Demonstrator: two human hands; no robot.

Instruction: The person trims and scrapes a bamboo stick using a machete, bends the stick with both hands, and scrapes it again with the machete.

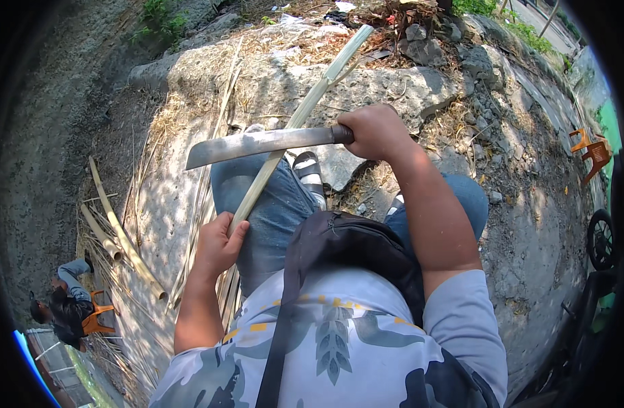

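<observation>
My left hand (pixel 221 243) is closed around the lower end of a long pale bamboo strip (pixel 305 109). The strip slants up and to the right, away from my knee, and a thin splinter stands off its side near the far end. In my right hand (pixel 376 132) is the dark handle of a machete (pixel 264 141). Its broad blade points left and crosses over the strip; whether the edge touches it I cannot tell. Below the blade are my jeans-clad left leg (pixel 257 211) and a sandalled foot (pixel 308 173).
Bamboo poles (pixel 125 238) and many thin split strips lie on the ground to my left. A person (pixel 64 299) sits on an orange chair (pixel 96 316) at the far left. Broken concrete (pixel 424 47) lies ahead. Another orange chair (pixel 594 155) and a wheel (pixel 601 238) are at the right.
</observation>
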